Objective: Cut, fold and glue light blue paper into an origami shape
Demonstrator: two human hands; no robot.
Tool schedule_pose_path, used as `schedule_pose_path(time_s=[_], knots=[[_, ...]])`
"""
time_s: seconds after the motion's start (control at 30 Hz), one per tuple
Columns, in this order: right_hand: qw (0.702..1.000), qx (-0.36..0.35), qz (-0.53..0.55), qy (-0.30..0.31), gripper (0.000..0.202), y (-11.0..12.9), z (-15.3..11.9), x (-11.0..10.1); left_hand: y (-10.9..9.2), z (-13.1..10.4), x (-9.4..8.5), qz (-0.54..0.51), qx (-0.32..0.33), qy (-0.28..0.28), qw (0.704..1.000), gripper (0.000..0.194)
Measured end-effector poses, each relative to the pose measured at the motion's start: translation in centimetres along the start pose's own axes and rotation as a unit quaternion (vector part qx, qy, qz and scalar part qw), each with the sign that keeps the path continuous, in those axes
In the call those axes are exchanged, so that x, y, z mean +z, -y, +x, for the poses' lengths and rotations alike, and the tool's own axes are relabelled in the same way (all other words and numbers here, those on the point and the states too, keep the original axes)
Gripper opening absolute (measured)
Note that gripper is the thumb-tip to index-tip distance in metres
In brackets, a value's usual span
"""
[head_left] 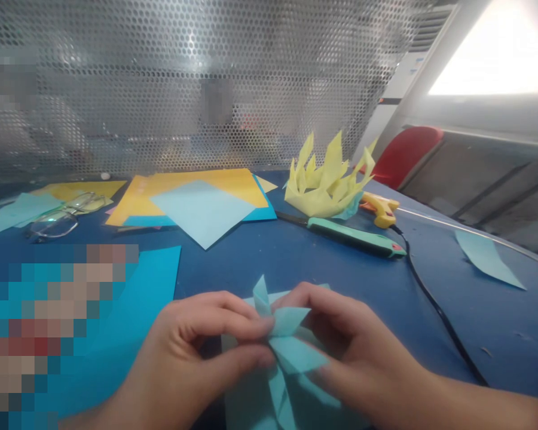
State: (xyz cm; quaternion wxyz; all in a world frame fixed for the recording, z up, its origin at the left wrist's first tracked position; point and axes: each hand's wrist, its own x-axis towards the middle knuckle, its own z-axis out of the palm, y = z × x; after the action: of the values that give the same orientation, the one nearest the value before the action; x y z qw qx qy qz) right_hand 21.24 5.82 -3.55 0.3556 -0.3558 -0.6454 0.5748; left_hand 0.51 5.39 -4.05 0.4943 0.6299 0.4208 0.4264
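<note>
A light blue folded paper piece [289, 322] with several pointed petals is between my two hands near the bottom centre. My left hand [210, 343] pinches its centre from the left with thumb and forefinger. Around the right side curls my right hand [358, 340], its fingers on the petals and partly hidden behind them. Beneath the folded piece lies a light blue sheet [246, 394]. Beyond my hands are a green-handled cutter [354, 237] and a yellow folded paper flower [323, 185].
Blue sheet [156, 286] at left, partly under a pixelated patch. Glasses [56, 224] lie back left, beside stacked yellow paper [134, 194] topped by a pale blue square [204, 212]. Back right are a yellow-orange tool [381, 209] with a black cable [430, 298] and a loose sheet [488, 257].
</note>
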Motion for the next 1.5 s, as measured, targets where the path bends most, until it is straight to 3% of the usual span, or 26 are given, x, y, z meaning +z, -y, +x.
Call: schedule_pose_path(time_s=[0.37,0.6,1.1,1.27,1.5], knots=[[0.999,-0.020,-0.041,0.002,0.013,0.0,0.1,0.0,-0.2,-0.6,0.2,0.050,0.054,-0.033,0.997,0.020],[0.997,-0.030,-0.065,0.006,0.011,0.2,0.2,0.1,-0.3,-0.5,0.1,0.049,0.046,-0.029,0.997,0.015],[0.995,-0.045,-0.091,-0.017,0.011,0.0,0.5,0.0,-0.4,0.2,0.3,-0.012,-0.059,0.002,0.998,0.005],[0.992,-0.053,-0.118,-0.012,0.009,0.0,0.4,-0.1,-1.1,0.8,0.6,0.011,-0.057,-0.032,0.998,0.023],[0.988,-0.067,-0.138,0.005,0.009,-0.2,0.3,-0.3,-1.5,1.1,0.8,0.016,-0.055,-0.027,0.998,0.028]])
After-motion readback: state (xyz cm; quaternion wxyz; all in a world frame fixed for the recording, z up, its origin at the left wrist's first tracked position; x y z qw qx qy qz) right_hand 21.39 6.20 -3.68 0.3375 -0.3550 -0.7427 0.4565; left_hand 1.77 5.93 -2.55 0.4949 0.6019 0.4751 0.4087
